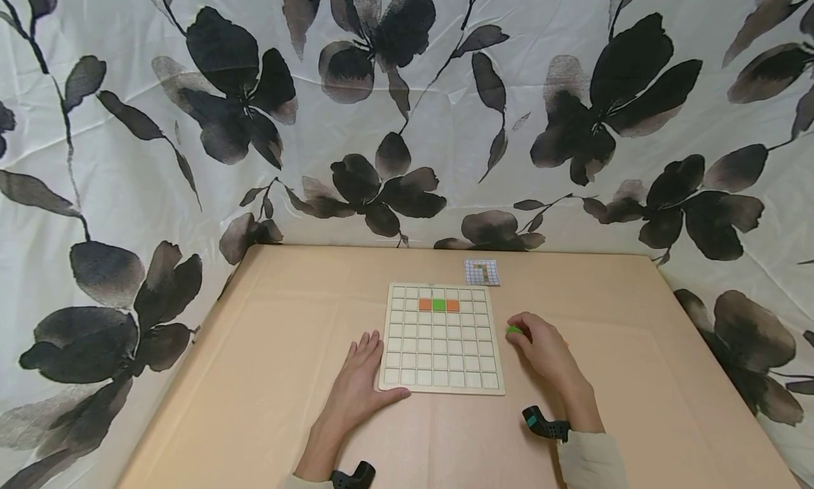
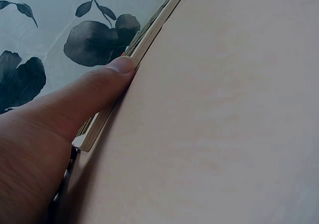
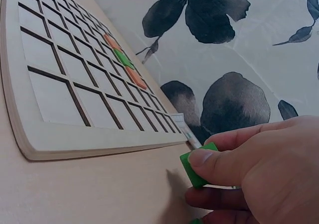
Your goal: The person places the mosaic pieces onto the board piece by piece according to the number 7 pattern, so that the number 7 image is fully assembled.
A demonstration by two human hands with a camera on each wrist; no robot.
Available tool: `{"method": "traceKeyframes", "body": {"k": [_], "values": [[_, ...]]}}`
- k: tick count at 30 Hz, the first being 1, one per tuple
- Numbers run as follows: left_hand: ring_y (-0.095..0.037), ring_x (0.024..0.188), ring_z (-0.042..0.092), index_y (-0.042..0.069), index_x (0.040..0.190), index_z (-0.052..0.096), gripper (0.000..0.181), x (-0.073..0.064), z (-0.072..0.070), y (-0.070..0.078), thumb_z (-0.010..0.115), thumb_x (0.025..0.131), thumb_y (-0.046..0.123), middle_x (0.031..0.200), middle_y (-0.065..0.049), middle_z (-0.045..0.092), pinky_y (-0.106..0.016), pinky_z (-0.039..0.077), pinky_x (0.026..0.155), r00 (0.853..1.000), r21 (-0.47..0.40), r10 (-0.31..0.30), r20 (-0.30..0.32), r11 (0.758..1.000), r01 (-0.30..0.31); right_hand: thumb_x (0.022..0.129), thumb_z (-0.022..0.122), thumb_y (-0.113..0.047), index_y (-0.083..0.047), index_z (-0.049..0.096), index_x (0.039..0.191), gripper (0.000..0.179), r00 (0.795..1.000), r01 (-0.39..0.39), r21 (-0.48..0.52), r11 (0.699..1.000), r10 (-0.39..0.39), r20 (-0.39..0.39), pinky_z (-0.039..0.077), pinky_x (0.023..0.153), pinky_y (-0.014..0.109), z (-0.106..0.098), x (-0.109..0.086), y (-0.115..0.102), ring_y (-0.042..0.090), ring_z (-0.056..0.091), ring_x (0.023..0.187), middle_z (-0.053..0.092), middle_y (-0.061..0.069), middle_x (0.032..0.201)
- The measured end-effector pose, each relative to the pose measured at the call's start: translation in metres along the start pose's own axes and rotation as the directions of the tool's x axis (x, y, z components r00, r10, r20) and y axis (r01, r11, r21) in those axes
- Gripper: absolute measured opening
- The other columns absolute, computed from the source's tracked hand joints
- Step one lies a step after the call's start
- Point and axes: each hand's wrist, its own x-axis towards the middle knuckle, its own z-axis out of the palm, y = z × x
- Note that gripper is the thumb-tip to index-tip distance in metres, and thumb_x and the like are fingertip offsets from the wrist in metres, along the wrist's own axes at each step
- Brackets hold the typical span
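A pale wooden grid board point(image 1: 441, 340) lies on the table, with an orange, a green and another orange tile point(image 1: 439, 305) side by side in its second row from the back. My left hand point(image 1: 362, 379) rests at the board's near left corner, fingers straight along the left side. In the left wrist view its thumb point(image 2: 119, 67) touches the board's near edge. To the right of the board, my right hand point(image 1: 548, 351) pinches a green square tile point(image 3: 198, 167) between thumb and fingers, apart from the board. Below, another green piece point(image 3: 196, 221) shows partly under the lower fingers.
A small printed card point(image 1: 482, 272) with a coloured grid pattern lies behind the board. A bit of orange point(image 1: 567, 343) peeks out beside the right hand, mostly hidden. Floral cloth point(image 1: 407, 121) hangs behind the table's point(image 1: 286, 319) far edge.
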Motion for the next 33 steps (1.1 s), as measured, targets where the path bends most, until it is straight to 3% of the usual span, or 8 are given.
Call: {"method": "traceKeyframes", "body": {"k": [15, 24, 33], "values": [[-0.034, 0.154, 0.025, -0.001, 0.15, 0.043, 0.109, 0.0, 0.001, -0.001, 0.079, 0.071, 0.066, 0.161, -0.019, 0.036, -0.048, 0.017, 0.131, 1.0, -0.003, -0.004, 0.002, 1.0, 0.004, 0.097, 0.066, -0.013, -0.006, 0.062, 0.122, 0.026, 1.0, 0.012, 0.015, 1.0, -0.011, -0.027, 0.058, 0.085, 0.038, 0.003, 0.001, -0.007, 0.024, 0.06, 0.096, 0.066, 0.01, 0.111], [-0.034, 0.154, 0.025, -0.002, 0.15, 0.043, 0.109, 0.0, 0.001, -0.002, 0.079, 0.072, 0.065, 0.161, -0.019, 0.035, -0.048, 0.017, 0.131, 1.0, 0.004, -0.008, 0.003, 1.0, 0.008, 0.097, 0.066, -0.015, -0.006, 0.06, 0.128, 0.033, 1.0, 0.012, 0.031, 0.999, -0.012, -0.021, 0.059, 0.094, 0.046, 0.007, 0.001, -0.011, 0.025, 0.062, 0.105, 0.065, 0.011, 0.119], [-0.033, 0.154, 0.024, -0.002, 0.15, 0.042, 0.11, 0.0, 0.001, -0.002, 0.078, 0.072, 0.067, 0.161, -0.018, 0.034, -0.048, 0.017, 0.131, 1.0, 0.011, -0.01, 0.006, 1.0, 0.01, 0.097, 0.066, -0.015, -0.007, 0.061, 0.126, 0.031, 1.0, 0.015, 0.044, 0.999, -0.014, -0.016, 0.059, 0.09, 0.041, 0.01, 0.001, -0.015, 0.023, 0.061, 0.1, 0.066, 0.009, 0.115]]}}
